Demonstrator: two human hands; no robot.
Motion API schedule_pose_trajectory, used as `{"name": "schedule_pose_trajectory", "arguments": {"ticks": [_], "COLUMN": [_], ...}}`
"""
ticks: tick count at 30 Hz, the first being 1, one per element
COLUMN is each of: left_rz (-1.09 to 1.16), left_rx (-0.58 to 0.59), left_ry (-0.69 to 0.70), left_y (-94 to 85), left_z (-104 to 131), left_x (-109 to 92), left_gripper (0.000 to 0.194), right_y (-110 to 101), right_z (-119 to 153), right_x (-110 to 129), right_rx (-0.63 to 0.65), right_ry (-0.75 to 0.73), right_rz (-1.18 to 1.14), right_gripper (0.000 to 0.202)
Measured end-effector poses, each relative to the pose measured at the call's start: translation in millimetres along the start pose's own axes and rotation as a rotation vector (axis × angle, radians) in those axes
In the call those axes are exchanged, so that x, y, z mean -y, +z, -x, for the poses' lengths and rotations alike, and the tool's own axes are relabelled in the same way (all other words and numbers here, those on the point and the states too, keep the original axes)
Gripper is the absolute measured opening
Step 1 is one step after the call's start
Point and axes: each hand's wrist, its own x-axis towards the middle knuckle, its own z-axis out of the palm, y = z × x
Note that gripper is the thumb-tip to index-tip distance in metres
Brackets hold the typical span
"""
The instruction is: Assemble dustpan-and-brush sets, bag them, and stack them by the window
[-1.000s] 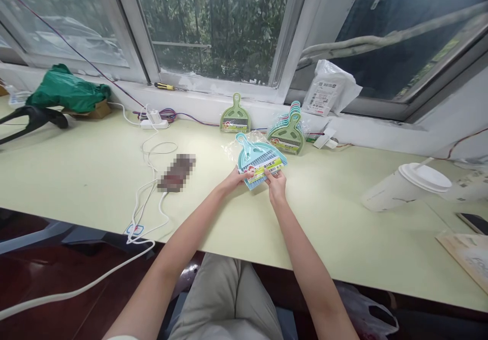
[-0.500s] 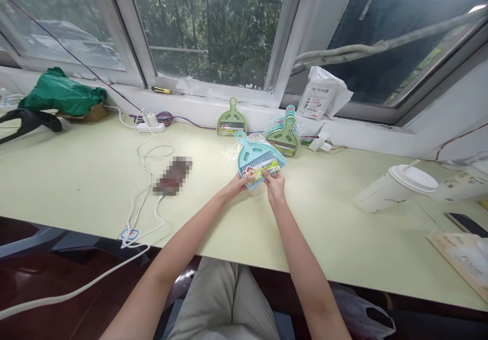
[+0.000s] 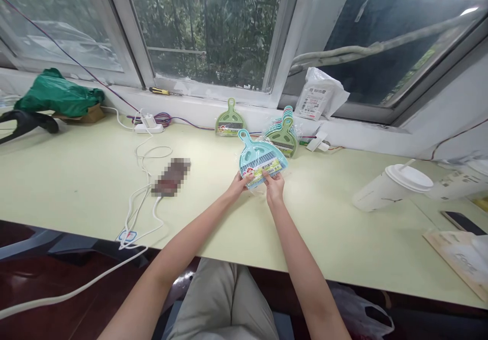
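Between my hands is a light blue dustpan and brush set point(image 3: 262, 154) in clear plastic wrap, with a printed label across its lower part. My left hand point(image 3: 240, 183) pinches its lower left edge, thumb on the front. On the lower right, my right hand point(image 3: 273, 185) grips it the same way. The set is held up at a tilt, its handle pointing up and left. Behind it stands a row of wrapped dustpan sets point(image 3: 282, 136), a green one in front. A single green dustpan set point(image 3: 231, 119) leans by the wall to the left.
White cables and a pixelated dark object point(image 3: 171, 177) lie on the left of the table point(image 3: 213, 243). A power strip point(image 3: 149, 125) sits near the wall. On the right are a lidded paper cup point(image 3: 389, 187), a phone point(image 3: 463, 222) and a paper packet point(image 3: 455, 258).
The view has shifted slightly. Both hands keep hold of the blue dustpan set, which has turned a little, its handle shifting slightly right.
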Motion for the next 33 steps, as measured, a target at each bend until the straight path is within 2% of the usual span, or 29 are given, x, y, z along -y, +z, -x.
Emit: {"name": "schedule_pose_trajectory", "arguments": {"ticks": [4,9,11,15,17,21,27,33], "left_rz": [-0.043,-0.028,-0.049,-0.102,-0.108,-0.129,-0.072,-0.067], "left_rx": [-0.121,-0.267,-0.243,-0.059,-0.019,-0.046,-0.026,-0.103], "left_ry": [0.070,0.064,0.053,0.029,0.029,0.056,0.073,0.092], "left_y": [1.7,-5.4,-6.6,-3.1,-1.4,-2.1,-4.1,-8.2], "left_z": [-2,-9,-8,-5,-3,-3,-5,-11], "left_x": [-2,0,2,7,8,8,7,14], "left_gripper": [0.050,0.050,0.050,0.054,0.054,0.048,0.050,0.052], "right_y": [-2,-3,-5,-11,-13,-12,-10,-10], "right_z": [-2,-5,-7,-12,-14,-15,-12,-11], "right_x": [-1,-8,-12,-20,-22,-22,-19,-17], "right_rx": [0.009,0.079,0.038,-0.095,-0.123,-0.083,-0.053,-0.030], "right_ry": [0.018,0.102,0.120,0.090,0.068,0.053,0.046,0.075], "right_rz": [0.004,0.055,0.059,0.044,0.042,0.035,0.032,0.078], "right_gripper": [0.057,0.047,0.045,0.046,0.048,0.053,0.053,0.049]}}
